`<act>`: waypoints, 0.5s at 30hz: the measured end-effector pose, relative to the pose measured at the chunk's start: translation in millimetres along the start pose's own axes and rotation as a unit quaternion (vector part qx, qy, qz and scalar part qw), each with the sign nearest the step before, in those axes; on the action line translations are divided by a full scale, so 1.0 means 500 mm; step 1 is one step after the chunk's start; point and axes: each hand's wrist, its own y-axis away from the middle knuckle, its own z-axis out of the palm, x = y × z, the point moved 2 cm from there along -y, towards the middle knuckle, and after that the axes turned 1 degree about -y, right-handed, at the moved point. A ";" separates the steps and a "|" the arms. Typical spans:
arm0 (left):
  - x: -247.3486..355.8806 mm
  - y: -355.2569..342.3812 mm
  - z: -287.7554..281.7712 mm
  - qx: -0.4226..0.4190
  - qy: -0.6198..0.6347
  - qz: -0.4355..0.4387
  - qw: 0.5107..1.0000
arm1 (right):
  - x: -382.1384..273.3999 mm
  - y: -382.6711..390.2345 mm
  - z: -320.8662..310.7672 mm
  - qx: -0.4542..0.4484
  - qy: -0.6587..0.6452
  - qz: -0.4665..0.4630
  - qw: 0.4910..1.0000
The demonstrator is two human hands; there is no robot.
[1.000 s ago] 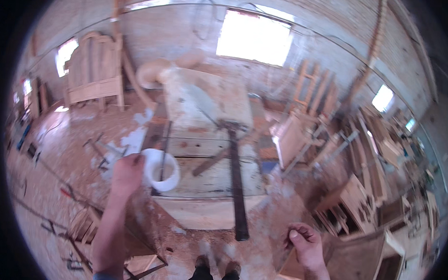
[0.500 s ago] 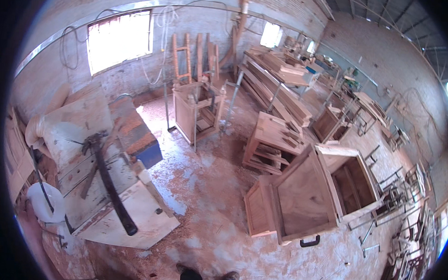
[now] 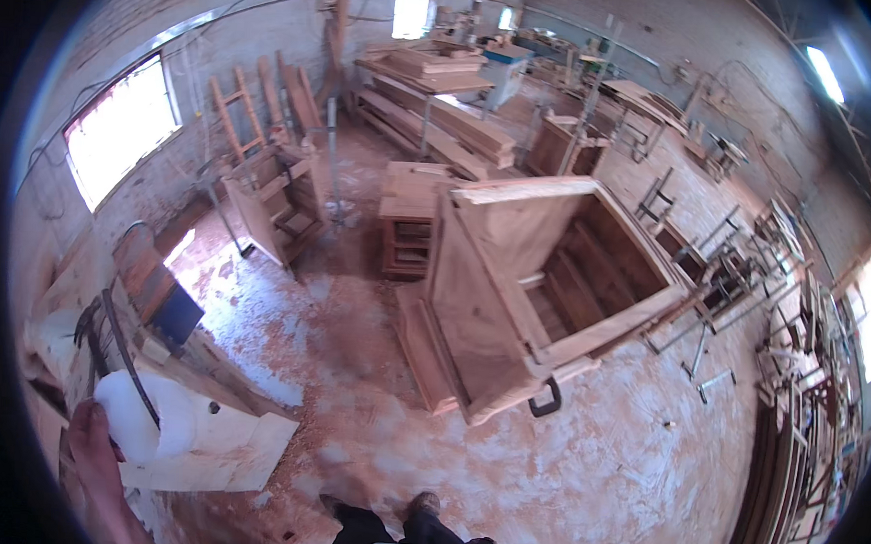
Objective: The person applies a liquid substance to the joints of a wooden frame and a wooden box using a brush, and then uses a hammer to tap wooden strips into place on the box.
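My left hand [image 3: 94, 442], at the lower left, is closed on the edge of a white translucent plastic container [image 3: 128, 417]. A thin dark stick [image 3: 127, 362] rises out of the container. Beyond it, a dark hammer [image 3: 95, 342] lies on the pale, dusty workbench [image 3: 247, 452], partly hidden by the container. Of my right side, only a sliver of skin shows at the lower edge; the hand itself is out of view.
A large open wooden cabinet [image 3: 484, 264] lies tilted right of centre, with a black handle [image 3: 546, 398] near its lower corner. Behind it stand a small cabinet [image 3: 406, 213] and an open wooden frame [image 3: 275, 204]. Stacked boards [image 3: 441, 119] and metal clamps [image 3: 706, 344] are farther off.
The view has swung right, and the large cabinet looks nearer. My left hand and the white container have come further into view, in front of the hammer.
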 end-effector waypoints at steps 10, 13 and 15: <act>0.150 0.056 0.295 -0.132 0.027 0.118 0.984 | -0.006 0.220 0.014 0.249 0.189 -0.102 0.945; 0.174 0.067 0.352 -0.201 0.101 0.180 0.958 | 0.036 0.269 0.043 0.420 0.369 -0.101 0.823; 0.188 0.061 0.411 -0.233 0.023 0.198 0.952 | 0.058 0.304 0.051 0.532 0.509 -0.060 0.674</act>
